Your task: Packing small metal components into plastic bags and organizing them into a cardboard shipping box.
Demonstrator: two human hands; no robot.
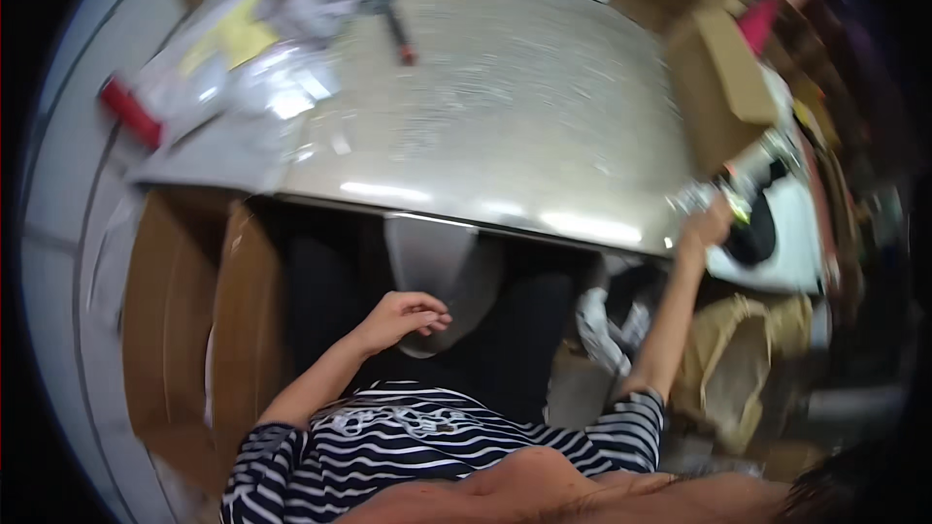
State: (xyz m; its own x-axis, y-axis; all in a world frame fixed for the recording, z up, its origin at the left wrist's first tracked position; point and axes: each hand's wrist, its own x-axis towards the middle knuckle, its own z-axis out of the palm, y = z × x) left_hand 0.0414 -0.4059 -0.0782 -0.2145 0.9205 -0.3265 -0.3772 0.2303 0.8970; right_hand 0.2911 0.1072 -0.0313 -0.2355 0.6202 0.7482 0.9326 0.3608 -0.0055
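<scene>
My left hand (408,318) hovers over my lap, its fingers loosely bent and nothing visible in them. Out to the right, my right hand (707,225) is at the corner of the metal-topped table (505,107). Its fingers look closed on a shiny clear plastic bag (691,198), though motion blurs them. Beside that hand lie a round black object (755,233) and a white sheet or bag (796,233). A tool with a dark handle and red tip (398,34) rests toward the far left of the tabletop.
Clear plastic bags (282,87), a yellow paper (245,31) and a red cylinder (131,112) lie at the left. Cardboard boxes stand by my left side (175,301) and at the table's right edge (723,68). A brown paper sack (723,359) sits at lower right.
</scene>
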